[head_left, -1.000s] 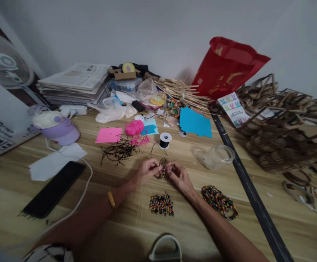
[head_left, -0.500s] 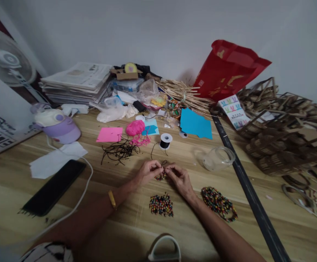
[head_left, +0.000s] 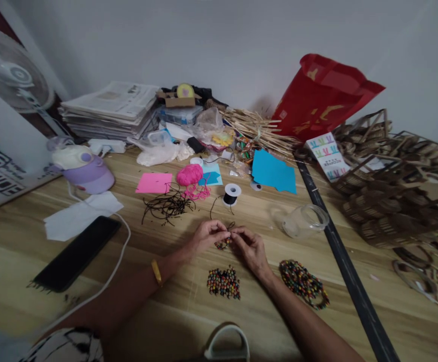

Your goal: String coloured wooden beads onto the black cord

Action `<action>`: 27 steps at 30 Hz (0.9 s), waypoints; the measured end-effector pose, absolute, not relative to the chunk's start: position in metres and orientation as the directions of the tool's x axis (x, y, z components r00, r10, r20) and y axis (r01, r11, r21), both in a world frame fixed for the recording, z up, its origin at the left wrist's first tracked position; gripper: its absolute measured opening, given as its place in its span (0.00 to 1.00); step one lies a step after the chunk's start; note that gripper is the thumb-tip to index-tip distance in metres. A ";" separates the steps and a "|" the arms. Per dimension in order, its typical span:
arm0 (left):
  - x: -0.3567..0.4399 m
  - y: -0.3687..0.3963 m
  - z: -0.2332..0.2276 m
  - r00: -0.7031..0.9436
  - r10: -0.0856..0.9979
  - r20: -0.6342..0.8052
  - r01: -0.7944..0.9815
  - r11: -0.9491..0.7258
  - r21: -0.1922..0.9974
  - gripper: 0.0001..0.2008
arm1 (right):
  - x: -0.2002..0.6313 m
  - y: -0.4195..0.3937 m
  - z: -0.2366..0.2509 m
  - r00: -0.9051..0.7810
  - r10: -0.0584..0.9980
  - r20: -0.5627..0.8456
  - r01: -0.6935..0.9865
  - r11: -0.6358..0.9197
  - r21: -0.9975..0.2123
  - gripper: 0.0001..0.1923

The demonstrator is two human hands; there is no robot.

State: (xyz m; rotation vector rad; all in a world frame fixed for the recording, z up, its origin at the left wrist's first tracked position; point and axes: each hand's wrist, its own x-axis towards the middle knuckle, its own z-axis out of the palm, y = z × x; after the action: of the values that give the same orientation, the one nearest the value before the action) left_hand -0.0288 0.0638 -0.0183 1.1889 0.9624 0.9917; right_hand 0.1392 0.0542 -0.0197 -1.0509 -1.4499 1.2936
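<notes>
Hands meet over table [head_left: 241, 322]: left hand [head_left: 205, 236] and right hand [head_left: 251, 249] fingers pinch beaded cord [head_left: 223, 244]; loose bead pile [head_left: 224, 282] lies just below.

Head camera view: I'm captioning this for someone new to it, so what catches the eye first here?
Both hands, left hand and right hand, meet at mid-table, pinching a short beaded cord. Just nearer the person lie a heap of loose coloured beads and, to its right, a pile of beaded strands. At the back, a red bag leans against the wall.
</notes>
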 end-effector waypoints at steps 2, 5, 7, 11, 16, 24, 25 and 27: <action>-0.028 0.063 -0.018 0.286 0.956 -0.063 -0.086 0.091 0.992 0.19 | 0.138 0.053 -0.017 -0.235 0.967 0.095 0.038 0.107 -0.994 0.13; -0.028 0.063 -0.016 0.286 0.958 -0.038 -0.044 0.053 0.998 0.18 | 0.138 0.052 -0.016 -0.238 0.966 0.104 0.047 0.118 -0.992 0.12; -0.029 0.064 -0.014 0.289 0.957 -0.030 -0.022 0.038 0.999 0.18 | 0.137 0.052 -0.016 -0.239 0.966 0.096 0.044 0.110 -0.993 0.12; -0.030 0.063 -0.014 0.299 0.954 -0.017 0.002 0.017 1.000 0.19 | 0.136 0.051 -0.016 -0.238 0.967 0.094 0.013 0.100 -0.995 0.12; -0.030 0.062 -0.017 0.276 0.961 0.027 0.084 -0.052 0.995 0.18 | 0.134 0.050 -0.015 -0.243 0.968 0.061 -0.015 0.059 -0.998 0.14; -0.030 0.058 -0.011 0.220 0.959 0.179 0.343 -0.248 0.906 0.13 | 0.137 0.053 -0.020 -0.351 0.936 0.039 0.003 0.043 -0.999 0.15; -0.030 0.058 -0.010 0.223 0.959 0.177 0.353 -0.249 0.902 0.13 | 0.137 0.053 -0.021 -0.361 0.931 0.043 0.009 0.049 -0.999 0.16; -0.029 0.057 -0.009 0.219 0.961 0.169 0.368 -0.242 0.898 0.13 | 0.138 0.053 -0.020 -0.375 0.925 0.054 0.018 0.066 -0.998 0.16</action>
State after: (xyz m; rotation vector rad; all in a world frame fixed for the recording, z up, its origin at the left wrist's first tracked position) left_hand -0.0294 0.0567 -0.0085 1.7467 1.2427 1.0035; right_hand 0.1376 0.0528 -0.0197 -0.9788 -1.5384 1.4222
